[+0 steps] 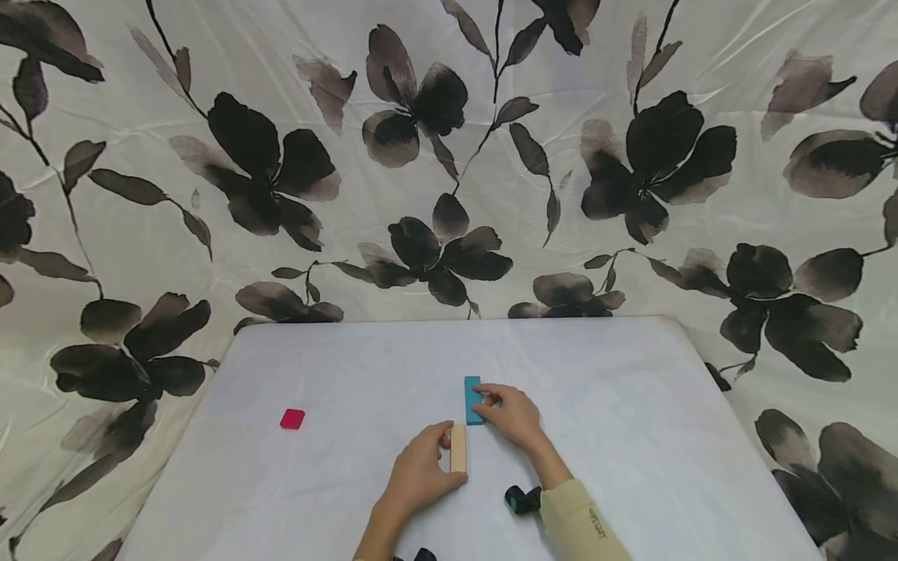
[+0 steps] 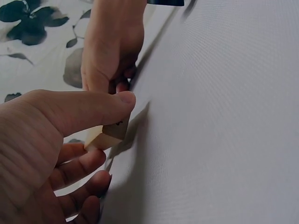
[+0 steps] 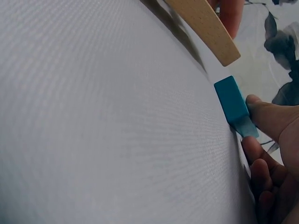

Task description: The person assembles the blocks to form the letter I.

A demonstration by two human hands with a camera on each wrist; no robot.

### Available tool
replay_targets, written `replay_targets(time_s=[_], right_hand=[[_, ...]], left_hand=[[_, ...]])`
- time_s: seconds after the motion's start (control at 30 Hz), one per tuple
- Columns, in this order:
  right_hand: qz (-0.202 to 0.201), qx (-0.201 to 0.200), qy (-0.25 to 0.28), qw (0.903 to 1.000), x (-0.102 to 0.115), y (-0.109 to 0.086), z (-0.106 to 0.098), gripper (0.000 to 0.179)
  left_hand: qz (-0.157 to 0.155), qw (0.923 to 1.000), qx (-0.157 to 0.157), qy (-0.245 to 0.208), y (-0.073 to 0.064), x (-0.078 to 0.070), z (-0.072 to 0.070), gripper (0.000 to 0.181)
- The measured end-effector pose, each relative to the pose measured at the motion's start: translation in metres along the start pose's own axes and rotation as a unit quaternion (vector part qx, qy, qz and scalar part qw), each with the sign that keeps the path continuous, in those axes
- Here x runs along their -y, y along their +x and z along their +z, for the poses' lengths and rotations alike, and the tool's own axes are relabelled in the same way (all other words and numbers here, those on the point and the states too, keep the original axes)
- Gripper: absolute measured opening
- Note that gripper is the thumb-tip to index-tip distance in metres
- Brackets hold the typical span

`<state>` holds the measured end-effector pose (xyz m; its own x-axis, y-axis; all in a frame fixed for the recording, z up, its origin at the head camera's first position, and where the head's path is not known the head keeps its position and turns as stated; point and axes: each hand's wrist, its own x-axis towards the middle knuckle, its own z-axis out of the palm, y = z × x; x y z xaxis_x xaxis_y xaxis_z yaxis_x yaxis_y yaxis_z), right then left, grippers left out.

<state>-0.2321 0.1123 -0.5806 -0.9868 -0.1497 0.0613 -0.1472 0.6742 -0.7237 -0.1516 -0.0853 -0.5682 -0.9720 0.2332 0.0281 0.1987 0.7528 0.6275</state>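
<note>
My left hand holds a plain wooden block lengthwise between thumb and fingers. In the left wrist view the thumb lies across the wooden block, and a shadow falls on the cloth beside it. My right hand pinches a blue block just beyond the wooden one, slightly to its right. The right wrist view shows the thumb against the blue block and a fingertip at its lower end. A small gap separates the two blocks there.
A red block lies alone on the left part of the white-covered table. Black wrist devices show near both wrists. Behind the table's far edge hangs a floral curtain.
</note>
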Motion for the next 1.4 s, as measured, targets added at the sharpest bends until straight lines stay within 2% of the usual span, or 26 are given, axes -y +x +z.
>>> replay_targets(time_s=[0.13, 0.53, 0.83, 1.03, 1.4], right_hand=[[0.004, -0.002, 0.002, 1.0, 0.001, 0.002, -0.001, 0.036], [0.009, 0.01, 0.007, 0.9999, 0.001, 0.002, -0.002, 0.041], [0.004, 0.016, 0.019, 0.9997, 0.0, 0.0, -0.003, 0.034], [-0.007, 0.01, 0.027, 0.9996, 0.004, 0.0, -0.006, 0.032], [0.0, 0.021, 0.018, 0.9996, 0.003, -0.001, -0.005, 0.031]], left_hand=[[0.004, 0.9999, -0.006, 0.007, 0.002, -0.001, 0.0, 0.084], [0.0, 0.9999, 0.008, 0.006, 0.003, -0.009, 0.004, 0.083], [0.003, 0.9999, 0.012, 0.007, 0.004, -0.009, 0.006, 0.083], [0.014, 0.9999, 0.001, 0.006, 0.004, -0.007, 0.007, 0.082], [0.011, 0.9998, 0.012, 0.007, 0.004, -0.011, 0.01, 0.082]])
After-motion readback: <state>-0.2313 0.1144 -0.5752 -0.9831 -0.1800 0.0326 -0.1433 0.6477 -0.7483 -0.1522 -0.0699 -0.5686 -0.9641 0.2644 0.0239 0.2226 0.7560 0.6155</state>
